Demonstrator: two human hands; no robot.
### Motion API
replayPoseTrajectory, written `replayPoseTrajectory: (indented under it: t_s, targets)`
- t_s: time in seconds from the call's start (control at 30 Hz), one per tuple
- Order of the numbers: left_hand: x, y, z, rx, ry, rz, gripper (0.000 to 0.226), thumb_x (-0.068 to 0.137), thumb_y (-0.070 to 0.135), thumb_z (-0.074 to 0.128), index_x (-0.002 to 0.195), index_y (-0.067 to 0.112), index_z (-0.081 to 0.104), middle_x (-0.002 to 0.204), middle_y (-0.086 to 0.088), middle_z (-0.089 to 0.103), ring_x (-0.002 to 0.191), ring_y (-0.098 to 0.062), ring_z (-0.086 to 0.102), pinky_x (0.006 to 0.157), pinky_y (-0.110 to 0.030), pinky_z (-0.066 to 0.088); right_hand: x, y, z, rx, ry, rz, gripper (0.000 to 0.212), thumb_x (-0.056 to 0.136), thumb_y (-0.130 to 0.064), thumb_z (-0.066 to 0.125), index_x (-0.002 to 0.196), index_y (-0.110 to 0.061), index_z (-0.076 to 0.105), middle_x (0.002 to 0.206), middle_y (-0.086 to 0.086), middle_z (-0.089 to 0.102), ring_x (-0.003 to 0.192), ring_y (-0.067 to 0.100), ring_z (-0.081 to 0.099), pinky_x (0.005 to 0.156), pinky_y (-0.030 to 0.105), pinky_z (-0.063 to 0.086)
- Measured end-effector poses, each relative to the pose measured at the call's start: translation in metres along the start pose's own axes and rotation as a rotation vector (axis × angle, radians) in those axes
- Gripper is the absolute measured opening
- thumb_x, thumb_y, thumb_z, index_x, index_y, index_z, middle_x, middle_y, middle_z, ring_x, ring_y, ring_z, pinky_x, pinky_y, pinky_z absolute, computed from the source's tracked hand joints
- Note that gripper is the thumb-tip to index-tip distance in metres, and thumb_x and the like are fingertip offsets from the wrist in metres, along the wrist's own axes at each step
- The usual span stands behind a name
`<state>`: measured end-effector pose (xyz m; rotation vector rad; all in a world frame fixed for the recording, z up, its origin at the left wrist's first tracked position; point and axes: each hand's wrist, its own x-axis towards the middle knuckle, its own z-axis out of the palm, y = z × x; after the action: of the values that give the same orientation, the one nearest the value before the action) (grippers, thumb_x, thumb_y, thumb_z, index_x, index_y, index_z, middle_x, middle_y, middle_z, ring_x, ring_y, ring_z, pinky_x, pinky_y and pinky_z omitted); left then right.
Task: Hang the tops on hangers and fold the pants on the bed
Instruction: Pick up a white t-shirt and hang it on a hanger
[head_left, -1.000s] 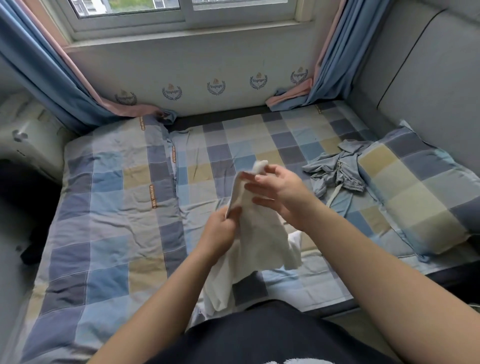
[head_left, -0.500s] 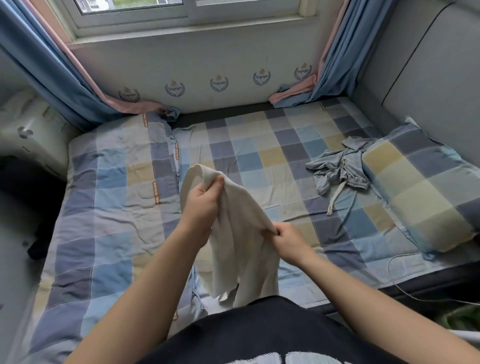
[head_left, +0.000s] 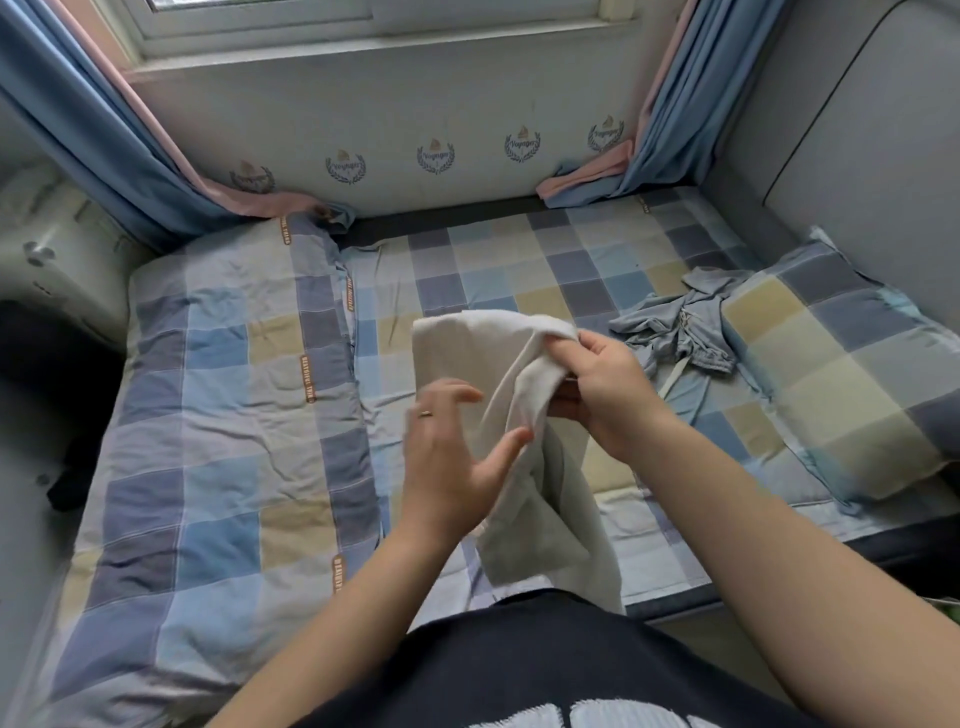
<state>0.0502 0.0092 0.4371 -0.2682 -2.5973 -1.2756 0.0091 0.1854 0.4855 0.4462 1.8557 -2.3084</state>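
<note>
**A:** While the right hand (head_left: 608, 400) grips it, where is the white garment (head_left: 467, 348)?

**B:** At the centre of the frame, held up over the bed (head_left: 234, 415). The right fingers (head_left: 597, 345) are curled round a bunched fold near its upper end.

**A:** Which way does it run?

**B:** Its long axis goes roughly from top to bottom of the frame. The upper end arches over to the left of the grip. The rest hangs down from the hand and ends at lower centre, by the person's dark shirt (head_left: 519, 665). I cannot tell whether the lower end touches the bed.

**A:** And the left hand (head_left: 457, 457)?

**B:** It is just left of the hanging cloth and lower than the right hand. Its fingers (head_left: 452, 389) are spread and loose, holding nothing, and a little blurred. The thumb tip touches the cloth. A ring (head_left: 425, 414) shows on one finger.

**A:** Anything else of the task?

**B:** Grey pants (head_left: 680, 332) lie crumpled on the bed, right of centre. A drawstring trails from them toward the bottom of the frame. Their right edge is against a checked pillow (head_left: 841, 374).

**A:** And behind?

**B:** Blue curtains (head_left: 78, 130) hang at the upper left and upper right.
</note>
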Motion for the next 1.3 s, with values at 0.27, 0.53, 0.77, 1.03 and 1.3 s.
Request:
replayPoseTrajectory:
  t_s: [0.27, 0.53, 0.77, 1.03, 1.3]
  targets:
    - [0.012, -0.021, 0.028, -0.126, -0.516, -0.349, 0.010, 0.097, 0.043, 0.058, 0.095, 0.037, 0.065, 0.095, 0.010, 0.070, 0.095, -0.020, 0.067, 0.080, -0.037, 0.053, -0.004, -0.035, 0.006, 0.270, -0.100, -0.040, 0.016, 0.103, -0.011, 0.050, 0.112, -0.007, 0.063, 0.100, 0.017, 0.073, 0.088, 0.030, 0.073, 0.077, 0.043, 0.060]
    - [0.030, -0.018, 0.007, -0.884, -0.170, -0.882, 0.023, 0.101, 0.027, 0.059, 0.115, 0.013, 0.070, 0.110, -0.010, 0.075, 0.106, -0.025, 0.068, 0.095, -0.041, 0.053, -0.017, 0.047, -0.033, -0.353, -0.148, 0.022, 0.045, 0.089, -0.015, 0.072, 0.129, -0.026, 0.053, 0.136, 0.001, 0.059, 0.118, 0.008, 0.059, 0.094, 0.024, 0.048]
    - [0.034, -0.013, -0.005, -1.040, -0.168, -1.039, 0.036, 0.101, 0.028, 0.059, 0.127, 0.003, 0.066, 0.131, -0.023, 0.064, 0.127, -0.034, 0.059, 0.112, -0.051, 0.043, -0.038, 0.092, -0.026, -0.346, -0.379, 0.207, 0.074, 0.075, -0.031, 0.086, 0.138, -0.033, 0.047, 0.124, -0.005, 0.069, 0.116, 0.013, 0.065, 0.099, 0.038, 0.054]
    - [0.043, -0.019, -0.016, -0.950, -0.245, -0.888, 0.026, 0.102, 0.034, 0.055, 0.110, 0.013, 0.069, 0.108, -0.011, 0.075, 0.095, -0.023, 0.072, 0.091, -0.040, 0.053, -0.021, 0.067, -0.001, -0.375, -0.172, 0.049, 0.014, 0.095, -0.017, 0.067, 0.105, -0.008, 0.070, 0.108, 0.014, 0.074, 0.102, 0.024, 0.069, 0.092, 0.040, 0.054]
    - [0.050, -0.029, -0.025, -0.711, -0.222, -0.777, 0.042, 0.095, 0.049, 0.061, 0.116, 0.014, 0.069, 0.105, -0.012, 0.075, 0.093, -0.026, 0.072, 0.079, -0.040, 0.056, -0.006, 0.042, 0.010, -0.563, -0.145, -0.046, 0.029, 0.094, -0.019, 0.060, 0.101, 0.009, 0.059, 0.086, 0.008, 0.059, 0.082, 0.018, 0.055, 0.074, 0.034, 0.043]
